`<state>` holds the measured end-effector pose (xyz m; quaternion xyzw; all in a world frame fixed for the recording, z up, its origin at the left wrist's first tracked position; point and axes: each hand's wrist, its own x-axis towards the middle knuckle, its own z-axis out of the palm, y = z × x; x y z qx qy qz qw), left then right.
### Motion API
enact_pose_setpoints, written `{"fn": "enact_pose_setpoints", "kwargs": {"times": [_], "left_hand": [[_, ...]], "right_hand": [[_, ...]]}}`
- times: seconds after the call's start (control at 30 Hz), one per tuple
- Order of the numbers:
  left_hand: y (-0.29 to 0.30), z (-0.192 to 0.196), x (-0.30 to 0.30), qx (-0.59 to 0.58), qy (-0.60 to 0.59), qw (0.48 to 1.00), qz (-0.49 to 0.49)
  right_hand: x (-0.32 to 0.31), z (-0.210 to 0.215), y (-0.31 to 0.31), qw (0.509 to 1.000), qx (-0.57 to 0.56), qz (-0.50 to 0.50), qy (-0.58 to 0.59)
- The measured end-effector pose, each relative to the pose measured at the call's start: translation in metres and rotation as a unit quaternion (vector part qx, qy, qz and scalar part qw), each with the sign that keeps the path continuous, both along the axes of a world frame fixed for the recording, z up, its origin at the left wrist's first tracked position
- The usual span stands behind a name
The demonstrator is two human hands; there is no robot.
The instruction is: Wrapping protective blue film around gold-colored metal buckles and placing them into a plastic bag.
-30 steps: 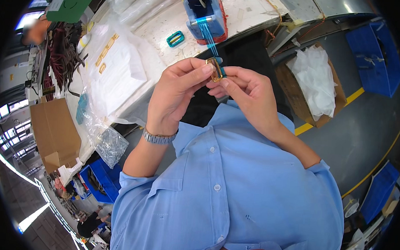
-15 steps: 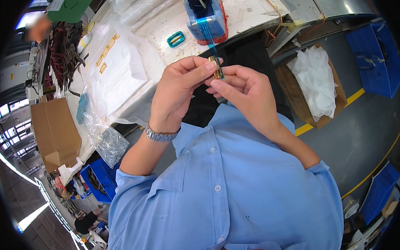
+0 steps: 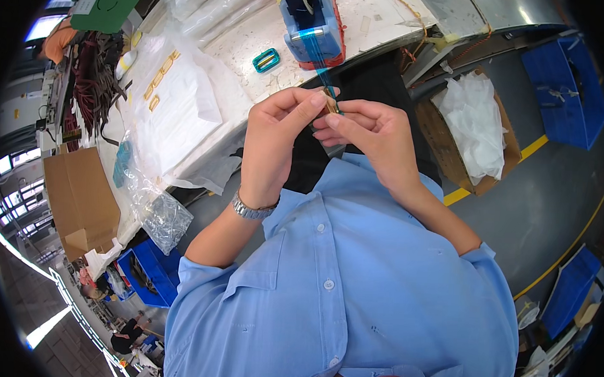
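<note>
Near the front edge of the table, a small gold buckle-like piece [image 3: 332,104] sits between the fingertips of both hands, largely covered by them. My left hand [image 3: 276,127] pinches it between thumb and fingers. From the other side, my right hand [image 3: 378,134] grips it with its thumb and bent fingers. A strip of clear blue tape [image 3: 316,54] runs from the blue tape dispenser [image 3: 333,36] down to the piece. Left of the dispenser lies a gold buckle with blue tape around its edge [image 3: 267,60].
Several gold buckles [image 3: 157,81] lie on a white plastic sheet [image 3: 184,106] at left. Clear bags [image 3: 209,9] are stacked behind. A cardboard box with white plastic [image 3: 477,122] stands on the floor at right, beside a blue bin [image 3: 566,92]. A brown carton [image 3: 82,196] is at far left.
The gold piece has turned in my fingers, and more of it is now hidden. My left wrist and forearm have shifted slightly to the right. The tape still reaches the piece.
</note>
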<state>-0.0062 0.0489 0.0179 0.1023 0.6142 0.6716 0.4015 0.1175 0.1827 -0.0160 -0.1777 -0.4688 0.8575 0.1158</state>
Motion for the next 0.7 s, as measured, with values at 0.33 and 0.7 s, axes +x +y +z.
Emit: {"fn": "enact_pose_setpoints", "kwargs": {"times": [0.33,0.7], "left_hand": [[0.0,-0.016,-0.001,0.012,0.057,0.998,0.008],[0.006,-0.018,-0.007,-0.023,0.067,0.997,-0.044]], "right_hand": [[0.003,0.002,0.0,1.0,-0.028,0.005,0.001],[0.003,0.004,-0.006,0.999,-0.054,-0.004,0.002]]}}
